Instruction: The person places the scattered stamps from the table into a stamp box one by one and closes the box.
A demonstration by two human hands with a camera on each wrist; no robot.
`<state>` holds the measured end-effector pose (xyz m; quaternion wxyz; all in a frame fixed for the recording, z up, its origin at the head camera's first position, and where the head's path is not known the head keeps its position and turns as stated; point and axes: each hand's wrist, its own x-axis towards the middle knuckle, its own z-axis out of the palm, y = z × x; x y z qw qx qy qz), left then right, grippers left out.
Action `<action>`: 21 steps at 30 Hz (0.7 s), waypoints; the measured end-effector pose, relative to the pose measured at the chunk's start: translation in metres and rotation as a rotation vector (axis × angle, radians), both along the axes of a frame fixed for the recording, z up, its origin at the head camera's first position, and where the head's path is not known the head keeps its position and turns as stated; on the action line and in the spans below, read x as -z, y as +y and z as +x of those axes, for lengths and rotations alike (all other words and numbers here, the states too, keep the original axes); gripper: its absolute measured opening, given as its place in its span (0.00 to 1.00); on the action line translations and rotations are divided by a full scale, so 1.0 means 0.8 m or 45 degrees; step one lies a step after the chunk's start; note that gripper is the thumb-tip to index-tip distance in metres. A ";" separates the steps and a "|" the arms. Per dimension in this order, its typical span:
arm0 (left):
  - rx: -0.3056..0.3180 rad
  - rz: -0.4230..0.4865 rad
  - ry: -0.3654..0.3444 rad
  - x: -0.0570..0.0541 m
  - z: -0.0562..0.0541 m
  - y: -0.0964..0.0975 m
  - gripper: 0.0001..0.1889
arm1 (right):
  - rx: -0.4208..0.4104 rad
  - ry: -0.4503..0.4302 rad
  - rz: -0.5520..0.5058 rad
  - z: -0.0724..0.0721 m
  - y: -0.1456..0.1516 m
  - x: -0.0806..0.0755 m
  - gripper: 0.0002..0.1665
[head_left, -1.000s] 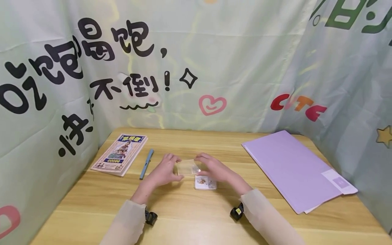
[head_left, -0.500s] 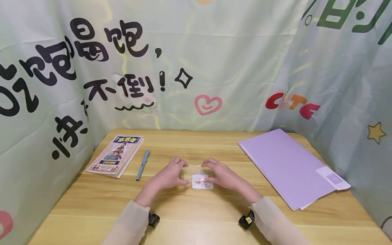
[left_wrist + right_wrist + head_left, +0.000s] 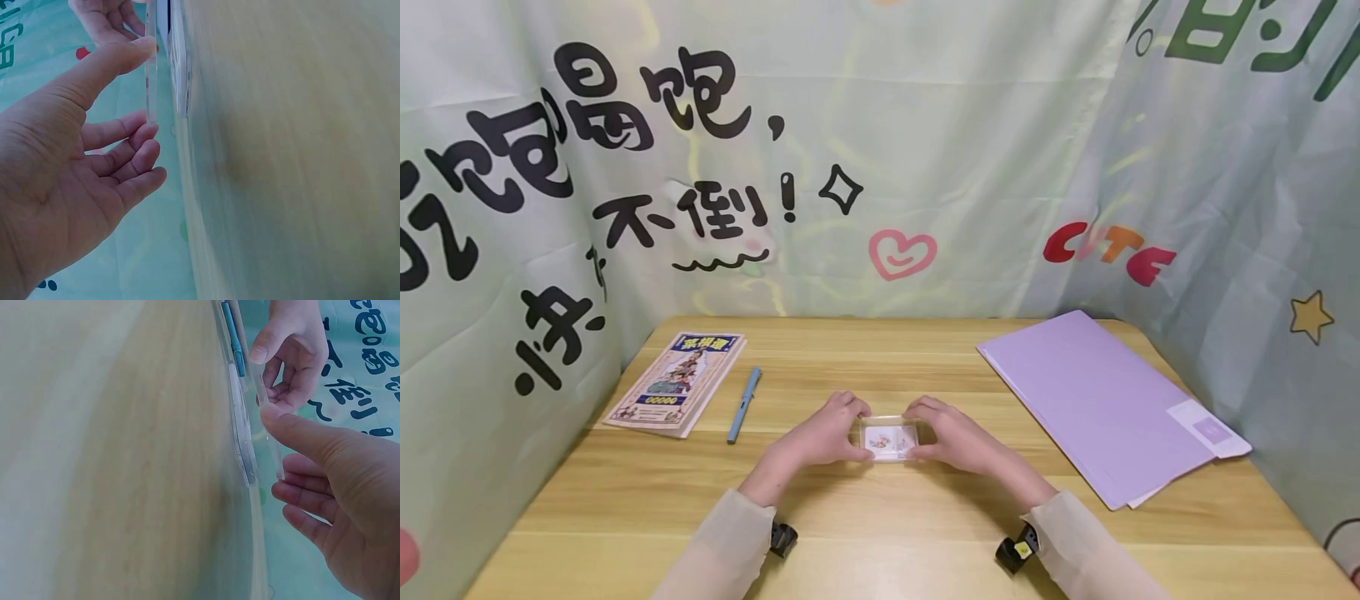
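Observation:
Both hands hold a thin clear plastic lid level between them. My left hand pinches its left side, thumb on the near edge and fingers at the far edge. On the right side, my right hand grips it the same way. Directly beneath lies a small flat case with printed white pieces in it, on the table. Both wrist views show a narrow gap between the lid and this case. In the head view the prints show through the clear plastic.
A blue pen lies left of the hands, beside a pink printed booklet. A large purple folder with a white label covers the right part of the wooden table. Printed cloth hangs behind and at the sides.
Both hands have brought the clear lid rightward and nearer to the body, from beyond the case to over it. The head view has turned slightly right.

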<state>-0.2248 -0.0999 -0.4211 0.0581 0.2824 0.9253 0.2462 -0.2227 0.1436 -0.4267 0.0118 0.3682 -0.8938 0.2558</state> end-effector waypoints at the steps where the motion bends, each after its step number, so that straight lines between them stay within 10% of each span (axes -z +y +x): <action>1: 0.003 -0.001 -0.006 0.000 0.000 0.001 0.32 | 0.004 -0.007 0.001 0.000 0.001 0.001 0.30; 21: 0.029 -0.046 -0.038 0.003 -0.002 0.006 0.31 | -0.007 -0.050 0.026 -0.001 0.003 0.008 0.29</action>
